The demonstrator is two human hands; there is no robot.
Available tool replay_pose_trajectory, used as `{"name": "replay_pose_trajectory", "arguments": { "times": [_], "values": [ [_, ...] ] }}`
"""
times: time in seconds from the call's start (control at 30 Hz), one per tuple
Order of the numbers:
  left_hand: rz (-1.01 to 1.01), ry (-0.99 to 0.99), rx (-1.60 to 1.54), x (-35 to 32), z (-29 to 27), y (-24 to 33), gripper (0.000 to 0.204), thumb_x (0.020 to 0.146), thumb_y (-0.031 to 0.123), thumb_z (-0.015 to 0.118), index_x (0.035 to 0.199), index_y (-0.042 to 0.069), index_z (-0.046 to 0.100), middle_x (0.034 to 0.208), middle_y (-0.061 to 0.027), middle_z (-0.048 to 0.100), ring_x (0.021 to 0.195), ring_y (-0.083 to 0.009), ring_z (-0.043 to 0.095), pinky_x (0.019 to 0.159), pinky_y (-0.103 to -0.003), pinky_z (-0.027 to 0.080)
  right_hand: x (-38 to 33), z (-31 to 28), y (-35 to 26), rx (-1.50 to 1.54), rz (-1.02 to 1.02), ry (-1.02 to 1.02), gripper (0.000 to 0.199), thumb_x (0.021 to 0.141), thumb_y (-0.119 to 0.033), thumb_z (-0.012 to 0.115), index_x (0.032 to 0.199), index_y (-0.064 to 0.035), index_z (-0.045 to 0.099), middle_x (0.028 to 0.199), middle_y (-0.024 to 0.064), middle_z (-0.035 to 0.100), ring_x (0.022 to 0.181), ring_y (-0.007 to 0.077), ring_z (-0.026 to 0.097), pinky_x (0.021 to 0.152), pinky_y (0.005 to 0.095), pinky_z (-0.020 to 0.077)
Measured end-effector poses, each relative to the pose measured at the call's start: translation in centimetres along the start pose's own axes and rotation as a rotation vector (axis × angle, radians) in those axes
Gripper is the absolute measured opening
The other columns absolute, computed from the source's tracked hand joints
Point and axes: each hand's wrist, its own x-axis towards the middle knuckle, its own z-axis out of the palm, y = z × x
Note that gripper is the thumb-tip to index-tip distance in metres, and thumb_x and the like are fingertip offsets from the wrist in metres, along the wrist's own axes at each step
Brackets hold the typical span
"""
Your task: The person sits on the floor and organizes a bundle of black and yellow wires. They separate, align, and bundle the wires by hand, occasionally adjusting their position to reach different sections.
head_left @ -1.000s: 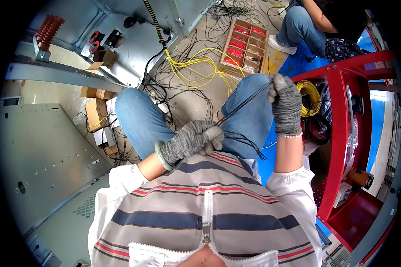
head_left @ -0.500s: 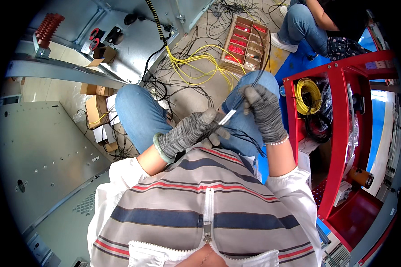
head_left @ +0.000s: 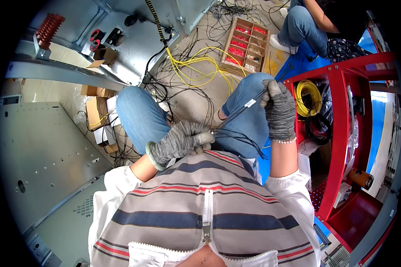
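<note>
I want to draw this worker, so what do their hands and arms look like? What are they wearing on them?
Both hands wear knitted gloves speckled grey and white. The left hand has a glove with a green band at the cuff; the right hand has a glove ending in a pale edge at the wrist. The forearms are bare. White sleeves are pushed up near the elbows, under a grey vest with dark and red stripes.

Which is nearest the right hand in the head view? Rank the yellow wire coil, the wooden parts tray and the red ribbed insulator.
From the right hand:
1. Yellow wire coil, just to its right in the red cart.
2. Wooden parts tray, ahead on the floor.
3. Red ribbed insulator, far upper left.
</note>
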Motion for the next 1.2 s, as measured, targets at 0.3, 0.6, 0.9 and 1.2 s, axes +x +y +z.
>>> {"name": "replay_pose_trajectory", "arguments": {
  "times": [0.3,0.6,0.9,1.2],
  "values": [
    [0.265,-0.149,0.250,-1.8,-1.9,1.9,0.024,0.081,0.020,0.052,0.096,0.002,0.052,0.075,-0.0034,0.056,0.061,-0.0076,0.053,0.051,-0.020,0.043,1.3,-2.2,-1.6,0.012,-0.117,-0.015,0.021,0.080,-0.025,0.052,0.088,-0.0056,0.056,0.064,-0.0003,0.049,0.055,0.0098,0.046,0.051,0.0185,0.0366],
    [0.113,0.726,0.552,-16.6,-21.2,3.4,0.020,0.082,0.019,0.053,0.091,0.001,0.056,0.068,0.0024,0.051,0.060,-0.0064,0.044,0.053,-0.020,0.039,-0.4,-18.9,-8.4,0.443,-0.309,0.305,0.022,0.083,-0.017,0.050,0.098,-0.0006,0.051,0.066,0.0012,0.045,0.057,0.0104,0.041,0.052,0.0214,0.0362],
    [-0.115,0.907,0.538,-30.0,-29.5,4.8,0.019,0.082,0.023,0.052,0.082,0.004,0.056,0.062,0.0051,0.043,0.055,-0.0054,0.039,0.051,-0.019,0.035,0.3,-31.6,-7.8,0.550,-0.269,0.451,0.020,0.084,-0.016,0.046,0.097,-0.0003,0.051,0.064,0.0052,0.048,0.054,0.0144,0.042,0.049,0.0231,0.0380],
    [-0.266,1.395,0.678,-42.2,-32.0,5.1,0.022,0.080,0.031,0.053,0.086,0.010,0.059,0.058,0.0078,0.040,0.050,-0.0029,0.034,0.049,-0.017,0.031,2.4,-48.2,-6.5,-0.656,-0.234,0.801,0.033,0.082,-0.005,0.037,0.115,-0.0039,0.042,0.085,0.0131,0.051,0.065,0.0187,0.048,0.054,0.0241,0.0428]
  ]
}}
